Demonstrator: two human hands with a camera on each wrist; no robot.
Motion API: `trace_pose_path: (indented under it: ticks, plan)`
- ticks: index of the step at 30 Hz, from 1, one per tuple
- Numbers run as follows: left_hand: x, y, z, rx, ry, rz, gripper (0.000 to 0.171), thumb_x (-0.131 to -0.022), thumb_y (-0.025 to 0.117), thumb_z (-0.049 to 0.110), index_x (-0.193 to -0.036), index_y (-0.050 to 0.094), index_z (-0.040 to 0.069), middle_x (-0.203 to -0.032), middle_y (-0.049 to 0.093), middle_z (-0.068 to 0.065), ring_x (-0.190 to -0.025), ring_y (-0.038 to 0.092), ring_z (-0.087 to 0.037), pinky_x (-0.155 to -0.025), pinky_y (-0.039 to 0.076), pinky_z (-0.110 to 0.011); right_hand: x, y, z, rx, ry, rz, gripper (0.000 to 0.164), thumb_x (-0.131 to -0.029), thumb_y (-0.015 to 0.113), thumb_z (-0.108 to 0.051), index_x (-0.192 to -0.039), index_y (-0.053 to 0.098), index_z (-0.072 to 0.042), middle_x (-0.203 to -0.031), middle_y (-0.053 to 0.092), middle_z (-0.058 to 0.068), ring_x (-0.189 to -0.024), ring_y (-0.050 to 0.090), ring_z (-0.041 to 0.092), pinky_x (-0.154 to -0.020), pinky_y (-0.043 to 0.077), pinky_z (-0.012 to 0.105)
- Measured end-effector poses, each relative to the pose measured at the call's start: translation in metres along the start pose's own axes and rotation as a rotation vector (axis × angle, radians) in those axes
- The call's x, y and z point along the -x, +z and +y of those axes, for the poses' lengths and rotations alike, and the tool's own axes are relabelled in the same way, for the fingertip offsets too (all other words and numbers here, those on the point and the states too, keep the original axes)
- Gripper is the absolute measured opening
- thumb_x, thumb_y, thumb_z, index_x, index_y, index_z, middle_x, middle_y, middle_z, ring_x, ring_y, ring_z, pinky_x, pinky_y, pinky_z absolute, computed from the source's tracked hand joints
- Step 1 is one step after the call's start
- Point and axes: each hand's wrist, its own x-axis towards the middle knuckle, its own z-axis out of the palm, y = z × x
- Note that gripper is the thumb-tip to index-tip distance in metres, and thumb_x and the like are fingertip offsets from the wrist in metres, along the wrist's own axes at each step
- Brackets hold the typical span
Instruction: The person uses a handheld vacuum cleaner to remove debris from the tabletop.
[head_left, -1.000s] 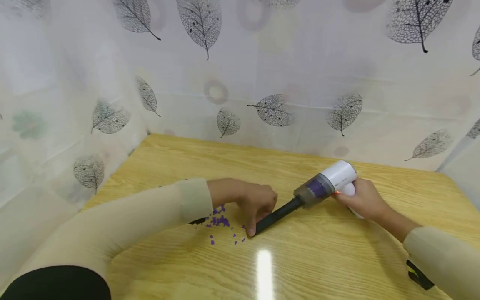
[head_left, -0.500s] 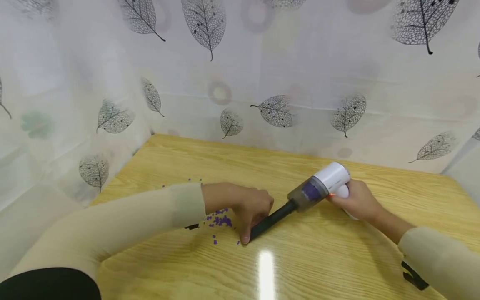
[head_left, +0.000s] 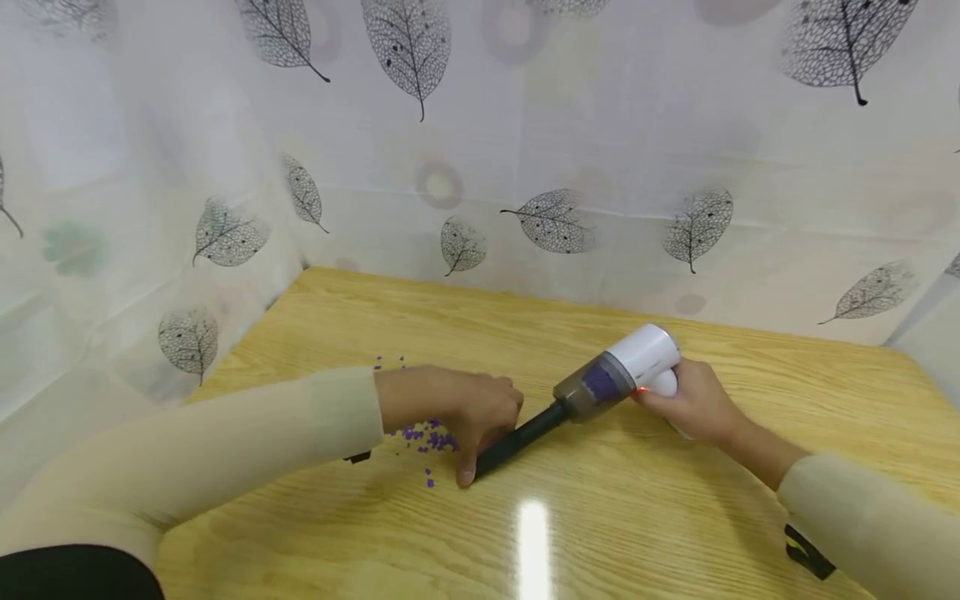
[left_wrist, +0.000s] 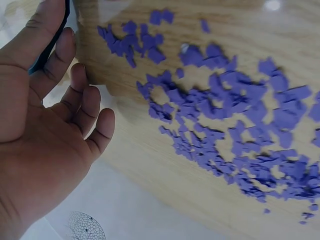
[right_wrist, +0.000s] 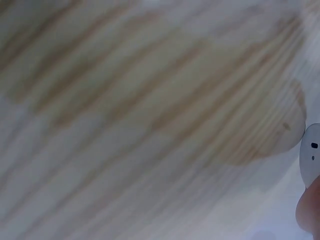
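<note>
Two-handed, holds a vacuum (head_left: 594,388) at a wooden table (head_left: 675,525), with its tip just right of purple scraps (head_left: 439,442).
Grips the handle (head_left: 662,382) with the right hand (head_left: 701,402), the nozzle (head_left: 525,435) with curled fingers of the left hand (head_left: 480,408), nearer the scraps; slants long axis down from upper right to lower left.

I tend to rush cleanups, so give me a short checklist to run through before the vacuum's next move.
1. Right hand grips the handle: ok.
2. Left hand holds the nozzle near its tip: ok.
3. Nozzle tip at the scraps: not ok; in the head view it lies to the right of the visible pile.
4. Suction running: cannot tell; a red light shows by the handle, but airflow isn't visible.
5. Room in the bin: cannot tell; purple shows inside, but the fill level is unclear.
</note>
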Motion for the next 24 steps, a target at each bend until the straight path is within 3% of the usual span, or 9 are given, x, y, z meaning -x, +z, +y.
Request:
trace_pose_path:
  ticks: [6, 15, 19, 24]
  plan:
    - [0.014, 0.009, -0.001, -0.002, -0.004, 0.003, 0.04, -0.048, 0.083, 0.06, -0.061, 0.066, 0.026, -0.103, 0.052, 0.008, -0.091, 0.041, -0.01, -0.071, 0.036, -0.023, -0.005, 0.01, -0.012, -0.026, -0.005, -0.014, 0.028, -0.072, 0.073, -0.018, -0.087, 0.059, 0.0, -0.066, 0.06, 0.004, -0.055, 0.047, 0.005, -0.049, 0.041, 0.024]
    - [0.032, 0.018, -0.009, 0.061, -0.044, 0.025, 0.057, -0.044, 0.087, 0.054, -0.086, 0.06, 0.026, -0.099, 0.05, 0.009, -0.09, 0.041, -0.01, -0.072, 0.034, -0.023, -0.01, 0.024, -0.025, -0.043, 0.021, -0.042, 0.029, -0.074, 0.073, -0.018, -0.092, 0.058, 0.0, -0.07, 0.062, 0.006, -0.059, 0.051, 0.012, -0.05, 0.043, 0.024]
    - [0.029, 0.017, -0.009, 0.075, -0.02, 0.055, 0.067, -0.042, 0.089, 0.052, -0.097, 0.061, 0.026, -0.095, 0.049, 0.01, -0.088, 0.041, -0.01, -0.072, 0.034, -0.022, -0.005, 0.021, -0.024, -0.017, 0.056, -0.045, 0.029, -0.074, 0.072, -0.019, -0.09, 0.058, 0.0, -0.069, 0.06, 0.006, -0.057, 0.05, 0.012, -0.049, 0.042, 0.025]
    - [0.015, 0.009, -0.003, 0.064, 0.043, 0.083, 0.082, -0.045, 0.087, 0.055, -0.115, 0.059, 0.022, -0.099, 0.051, 0.008, -0.089, 0.041, -0.01, -0.072, 0.034, -0.022, 0.008, 0.005, -0.016, 0.008, 0.103, -0.053, 0.026, -0.075, 0.071, -0.018, -0.088, 0.056, -0.001, -0.066, 0.058, 0.004, -0.056, 0.049, 0.01, -0.048, 0.041, 0.025]
